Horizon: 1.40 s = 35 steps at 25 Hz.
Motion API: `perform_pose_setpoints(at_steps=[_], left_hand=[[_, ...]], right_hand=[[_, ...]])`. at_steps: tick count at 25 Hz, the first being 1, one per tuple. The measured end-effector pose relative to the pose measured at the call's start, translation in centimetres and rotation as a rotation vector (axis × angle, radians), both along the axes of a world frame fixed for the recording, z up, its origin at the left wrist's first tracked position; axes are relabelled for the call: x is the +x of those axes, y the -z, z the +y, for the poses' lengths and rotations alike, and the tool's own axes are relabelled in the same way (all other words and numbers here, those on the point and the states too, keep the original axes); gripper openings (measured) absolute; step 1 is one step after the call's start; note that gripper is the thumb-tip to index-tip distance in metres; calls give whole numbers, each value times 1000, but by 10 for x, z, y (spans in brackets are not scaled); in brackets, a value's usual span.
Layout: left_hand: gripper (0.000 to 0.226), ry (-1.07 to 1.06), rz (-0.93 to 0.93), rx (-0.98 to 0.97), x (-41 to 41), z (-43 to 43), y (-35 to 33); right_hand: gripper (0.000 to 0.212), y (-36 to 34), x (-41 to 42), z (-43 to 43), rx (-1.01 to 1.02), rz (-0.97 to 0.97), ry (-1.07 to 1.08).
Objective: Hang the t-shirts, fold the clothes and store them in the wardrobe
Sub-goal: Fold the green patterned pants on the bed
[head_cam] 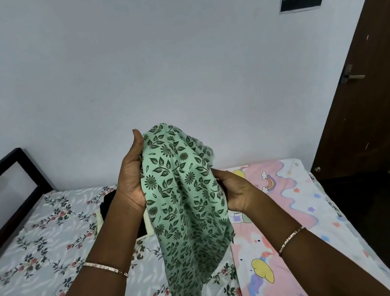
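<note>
Both hands hold a soft, crumpled mint-green cloth with dark leaf print (183,199) above the bed: left hand (132,179) grips its top, right hand (236,192) pinches its side.

Green cloth (183,199) hides part of the dark clothes (108,204).

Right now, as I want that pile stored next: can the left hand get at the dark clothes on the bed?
Probably not yet: the left hand grips the green leaf-print cloth. The dark clothes lie on the bed behind that forearm, seemingly uncovered, so letting go should suffice.
</note>
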<state>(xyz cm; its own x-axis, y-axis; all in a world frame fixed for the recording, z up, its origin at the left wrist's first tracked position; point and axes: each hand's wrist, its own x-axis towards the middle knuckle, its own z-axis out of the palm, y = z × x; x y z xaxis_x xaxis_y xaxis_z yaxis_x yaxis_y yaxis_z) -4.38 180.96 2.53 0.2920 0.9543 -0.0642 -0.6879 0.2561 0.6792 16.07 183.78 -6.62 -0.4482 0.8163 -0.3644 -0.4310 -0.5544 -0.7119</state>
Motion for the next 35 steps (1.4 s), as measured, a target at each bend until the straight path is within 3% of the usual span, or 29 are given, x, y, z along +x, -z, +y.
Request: perform_pose_setpoints(at_steps=[6,11,15,18,22,27,31,35], left_hand=[[53,-46,169,-54,-30,6,2],[51,-6,370,-173,-53,15,10],[34,-72,480,-266,-63,23,26],[27,-168,621,-331,-66,28,43],[26,-281,851,-297,-72,34,55],[32,-349,820,-171,-74,37,57],[72,-413,838,-66,-76,36,58],[54,-329,591,38,-64,29,55]], right_hand=[[19,-16,21,14,100,-7,300],[13,-25,33,19,28,-20,317],[13,-23,29,17,-49,-172,231],[17,-23,26,19,11,-387,195],[23,-35,30,22,113,-421,232],[23,-46,40,26,350,-475,236],[18,-54,50,29,384,-382,300],[16,-58,52,33,442,-287,375]])
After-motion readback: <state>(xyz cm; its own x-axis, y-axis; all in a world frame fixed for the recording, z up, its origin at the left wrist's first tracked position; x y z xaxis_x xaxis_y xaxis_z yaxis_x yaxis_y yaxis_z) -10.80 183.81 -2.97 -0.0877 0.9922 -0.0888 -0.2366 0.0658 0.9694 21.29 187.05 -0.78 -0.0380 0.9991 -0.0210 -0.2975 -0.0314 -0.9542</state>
